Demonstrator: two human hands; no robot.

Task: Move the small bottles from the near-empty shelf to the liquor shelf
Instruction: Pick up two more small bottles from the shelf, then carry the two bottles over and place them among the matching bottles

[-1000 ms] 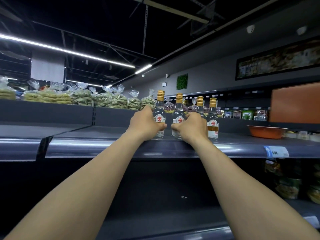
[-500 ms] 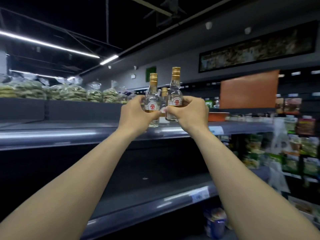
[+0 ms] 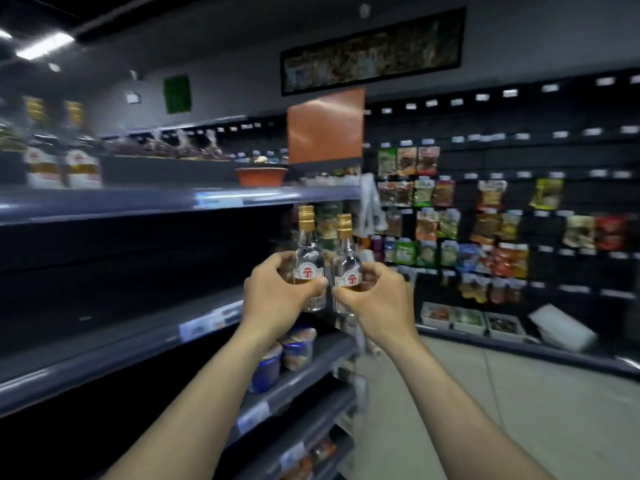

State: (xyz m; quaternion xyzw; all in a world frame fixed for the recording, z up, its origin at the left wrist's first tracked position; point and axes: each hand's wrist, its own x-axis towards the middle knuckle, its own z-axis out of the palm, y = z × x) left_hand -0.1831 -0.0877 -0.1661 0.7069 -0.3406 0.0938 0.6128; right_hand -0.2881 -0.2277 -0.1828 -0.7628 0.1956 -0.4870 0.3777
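While both arms extend forward, the left hand (image 3: 277,292) grips one small bottle (image 3: 309,261) and the right hand (image 3: 377,299) grips a second bottle (image 3: 347,268), both upright, side by side, clear of the shelf (image 3: 104,202), where two blurred bottles (image 3: 62,157) stand.

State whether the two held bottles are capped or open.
Capped: the left hand's bottle and the right hand's bottle both show gold caps on their necks.

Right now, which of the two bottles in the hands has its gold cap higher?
The bottle in the left hand: the left-hand bottle has its cap above that of the right-hand bottle, held by the right hand.
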